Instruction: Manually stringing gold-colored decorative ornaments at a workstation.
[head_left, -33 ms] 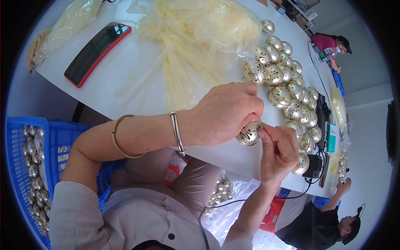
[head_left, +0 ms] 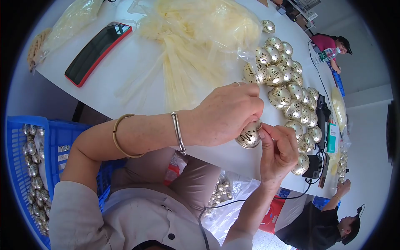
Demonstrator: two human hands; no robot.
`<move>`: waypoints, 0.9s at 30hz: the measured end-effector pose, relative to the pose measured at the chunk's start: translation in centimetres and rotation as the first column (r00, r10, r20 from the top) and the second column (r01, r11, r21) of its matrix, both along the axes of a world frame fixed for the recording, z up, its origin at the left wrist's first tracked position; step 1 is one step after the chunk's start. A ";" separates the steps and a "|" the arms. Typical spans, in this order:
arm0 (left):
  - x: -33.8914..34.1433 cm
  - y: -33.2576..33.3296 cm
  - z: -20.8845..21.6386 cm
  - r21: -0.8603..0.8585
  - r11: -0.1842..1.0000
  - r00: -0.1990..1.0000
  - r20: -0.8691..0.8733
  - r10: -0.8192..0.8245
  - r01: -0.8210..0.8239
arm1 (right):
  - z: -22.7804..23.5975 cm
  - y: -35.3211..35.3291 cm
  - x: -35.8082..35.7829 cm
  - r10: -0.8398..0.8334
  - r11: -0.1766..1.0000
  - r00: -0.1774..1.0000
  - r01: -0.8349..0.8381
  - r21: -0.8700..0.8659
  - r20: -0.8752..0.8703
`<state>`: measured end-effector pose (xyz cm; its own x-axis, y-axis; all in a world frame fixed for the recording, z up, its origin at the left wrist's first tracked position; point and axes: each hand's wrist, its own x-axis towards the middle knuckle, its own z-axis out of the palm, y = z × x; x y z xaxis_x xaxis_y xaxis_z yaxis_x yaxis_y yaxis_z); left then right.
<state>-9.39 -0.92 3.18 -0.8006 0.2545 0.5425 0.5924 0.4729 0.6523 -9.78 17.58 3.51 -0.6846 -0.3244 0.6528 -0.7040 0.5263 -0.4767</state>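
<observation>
My left hand is closed on a shiny pale-gold bauble with dark curly markings, just past the table's near edge. At the bauble's right side, the thumb and forefinger of my right hand pinch by its small metal loop. Whether a ribbon passes through the loop is too small to make out. Beyond my hands, a heap of similar gold baubles runs along the table's right part. A spread of thin cream ribbons lies past my left wrist, partly under clear plastic.
A phone with a red edge lies on the white table. A blue crate of small baubles stands at left. A black adapter and cable sit at right. Two people are at the table's far right side.
The bauble has tilted slightly between my fingers, and my left hand has shifted a little. The rest looks the same.
</observation>
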 end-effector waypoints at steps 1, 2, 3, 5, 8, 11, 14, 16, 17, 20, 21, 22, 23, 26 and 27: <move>0.0 0.3 -0.1 -0.027 0.999 0.998 -0.050 0.023 -0.024 | 0.0 -0.1 0.0 0.015 1.000 1.000 -0.015 -0.008 0.023; -0.1 0.5 -0.2 -0.052 0.997 0.994 -0.100 0.044 -0.050 | 0.0 -0.2 0.0 0.030 0.999 0.999 -0.029 -0.015 0.045; -0.1 0.6 -0.3 -0.050 0.997 0.994 -0.100 0.047 -0.053 | 0.2 -0.4 0.1 0.032 0.999 0.998 -0.032 -0.014 0.045; -0.1 0.5 0.0 0.040 0.998 0.991 -0.121 0.061 -0.056 | 0.8 -1.0 0.5 0.038 0.998 0.977 -0.025 -0.066 0.212; -0.2 0.3 0.5 0.106 0.993 0.992 -0.113 0.060 -0.048 | 0.9 -1.3 0.6 0.049 0.998 0.960 -0.036 -0.052 0.275; -0.1 -0.2 0.9 0.148 0.988 0.996 -0.075 0.049 -0.038 | 0.8 -1.3 0.6 0.070 0.997 0.968 -0.079 0.025 0.242; 1.0 -1.6 1.0 0.028 0.999 0.994 0.098 -0.045 0.043 | 0.5 -0.6 0.4 0.059 0.998 0.973 -0.064 0.017 0.221; 1.9 -2.1 1.2 0.062 0.995 0.988 0.124 -0.091 0.084 | 0.6 -0.3 0.5 0.073 0.997 0.972 -0.078 0.012 0.223; 2.3 -2.2 1.2 0.092 0.987 0.979 0.146 -0.143 0.130 | 0.7 -0.2 0.6 0.083 0.996 0.972 -0.086 0.003 0.221; 2.5 -2.0 0.8 0.115 0.980 0.977 0.119 -0.176 0.162 | 0.7 -0.2 0.8 0.092 0.996 0.970 -0.092 -0.010 0.226; 2.4 -1.8 0.6 0.102 0.983 0.985 0.070 -0.158 0.150 | 0.7 -0.3 0.8 0.091 0.996 0.969 -0.090 -0.018 0.229; 2.3 -1.7 0.4 0.090 0.986 0.990 0.020 -0.140 0.138 | 0.8 -0.3 0.8 0.090 0.996 0.968 -0.086 -0.026 0.233; 2.2 -1.6 0.2 0.092 0.986 0.990 0.019 -0.140 0.138 | 0.8 -0.3 0.8 0.090 0.996 0.969 -0.087 -0.024 0.232; 2.1 -1.1 -0.1 0.092 0.994 0.995 -0.081 -0.056 0.064 | 0.8 -0.1 0.8 0.079 0.996 0.976 -0.084 0.014 0.201; 2.2 -1.0 -0.1 0.093 0.994 0.995 -0.082 -0.056 0.064 | 0.7 -0.1 0.7 0.080 0.996 0.976 -0.084 0.015 0.201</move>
